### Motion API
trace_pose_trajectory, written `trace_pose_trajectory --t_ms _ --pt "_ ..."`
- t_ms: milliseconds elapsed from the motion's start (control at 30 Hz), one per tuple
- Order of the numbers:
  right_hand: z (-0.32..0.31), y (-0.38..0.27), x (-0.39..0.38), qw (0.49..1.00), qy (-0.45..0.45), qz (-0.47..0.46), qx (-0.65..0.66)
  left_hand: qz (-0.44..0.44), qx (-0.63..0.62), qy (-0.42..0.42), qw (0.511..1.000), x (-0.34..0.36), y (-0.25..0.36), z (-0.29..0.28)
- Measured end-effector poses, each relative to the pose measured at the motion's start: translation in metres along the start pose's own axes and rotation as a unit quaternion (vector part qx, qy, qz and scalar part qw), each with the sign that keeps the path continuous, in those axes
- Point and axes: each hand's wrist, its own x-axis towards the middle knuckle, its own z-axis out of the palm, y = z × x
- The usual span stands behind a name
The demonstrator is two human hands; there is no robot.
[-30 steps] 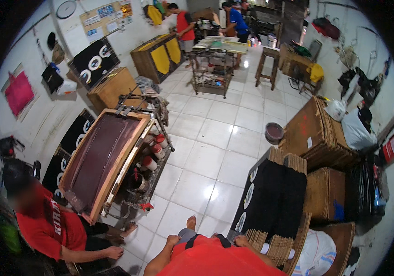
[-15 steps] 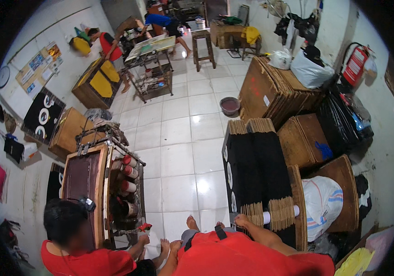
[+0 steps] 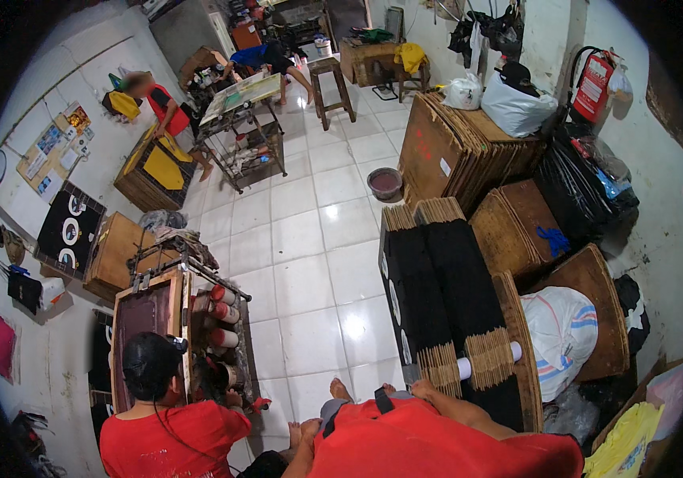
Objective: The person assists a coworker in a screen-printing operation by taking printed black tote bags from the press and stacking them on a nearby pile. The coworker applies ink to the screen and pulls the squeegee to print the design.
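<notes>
My right hand [image 3: 421, 388] is curled at the near left corner of a stack of boards covered in black cloth [image 3: 417, 295]. Whatever lies inside its fingers is hidden. A second row of black-covered boards [image 3: 469, 287] stands right beside the first, and both show brown cardboard-like edges at their ends. A white tube [image 3: 463, 368] pokes out between the two rows. My left hand [image 3: 308, 431] is low in front of my body, near my leg, and its fingers are too small to read.
Close on my left, a person in red [image 3: 174, 438] sits beside a wooden-framed screen [image 3: 146, 307] and a rack of red-and-white containers [image 3: 224, 312]. A dark basin [image 3: 384, 183] stands on the tiles. Brown boards [image 3: 453, 151] and a white sack [image 3: 557, 338] line the right side.
My view has shifted slightly. The seated person has turned toward the rack and leaned closer. My right hand stays at the stack's corner. Far off, the standing person bends over the yellow-topped boards.
</notes>
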Motion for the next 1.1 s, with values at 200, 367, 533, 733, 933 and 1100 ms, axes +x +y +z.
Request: trace_pose_trajectory --t_ms 200,367,533,733,933,1100 --pt "-0.009 -0.010 0.003 1.000 -0.010 -0.010 -0.028 0.045 0.056 0.036 0.997 -0.022 0.006 -0.006" --pt "-0.021 -0.024 0.001 0.995 0.015 -0.052 -0.088 0.022 -0.148 0.044 0.988 -0.006 0.000 0.010" --pt "-0.022 -0.027 0.003 1.000 0.013 0.001 0.028 0.031 -0.031 0.063 0.997 0.008 -0.009 0.027" --pt "-0.011 -0.013 0.028 0.987 -0.016 -0.109 -0.116 0.022 -0.182 0.121 0.976 0.032 -0.020 0.054" --pt "-0.015 -0.020 0.023 0.997 -0.035 -0.011 0.075 -0.056 -0.199 0.063 0.976 0.024 -0.009 0.044" --pt "-0.038 -0.051 -0.001 0.998 -0.040 -0.031 0.027 -0.170 -0.375 0.095 0.906 -0.008 0.009 0.022"
